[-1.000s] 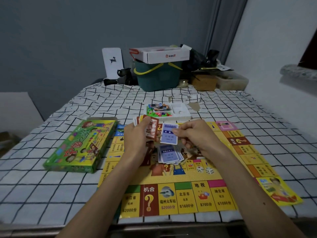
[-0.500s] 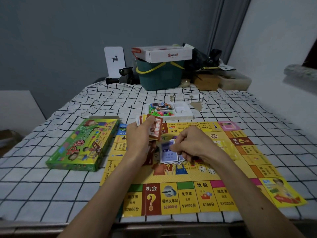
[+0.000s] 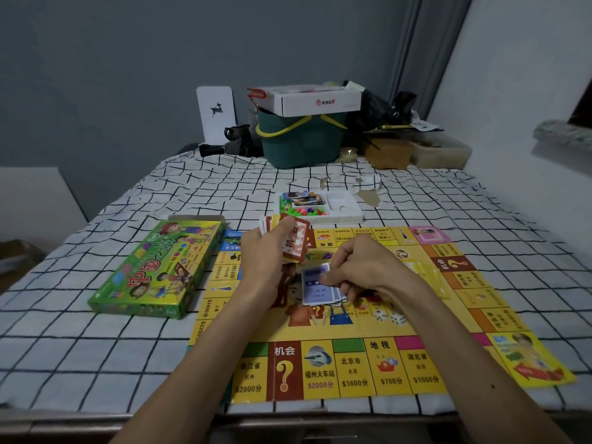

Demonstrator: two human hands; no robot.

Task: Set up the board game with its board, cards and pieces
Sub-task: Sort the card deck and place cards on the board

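the checked cloth (image 3: 128,363) covers the whole surface in front of you. the board (image 3: 352,366) lies open and flat on it, its near edge close to the cloth's front edge. the green game box (image 3: 153,270) lies face up just beside the board's left edge. just past the board's far edge sits the white tray (image 3: 339,216). its left compartments hold a small stack of picture cards and the coloured pieces (image 3: 304,210). its right compartment looks close to empty.

your left hand (image 3: 262,261) is raised over the far left part of the board. its fingers and thumb are wrapped round a stack of red cards (image 3: 296,243), loosely fanned and held upright. your right hand (image 3: 368,267) is low over the middle of the board, fingers curled. it pinches the top of the blue cards (image 3: 315,288), which lie in a slightly splayed pile on the board's centre picture. two white dice (image 3: 389,317) rest on the board on your side of that pile, under your right wrist.

i judge you're at the card-sorting step. the board is laid, the blue cards are going onto their pile, the red ones are in hand without a place yet, and the pieces are not yet out of the tray. for the next move, let the blue card go flat and square on the pile without dragging the loose ones beneath it. after that the red stack wants its own spot on the board, well apart from the blue pile. mind the dice by your wrist.
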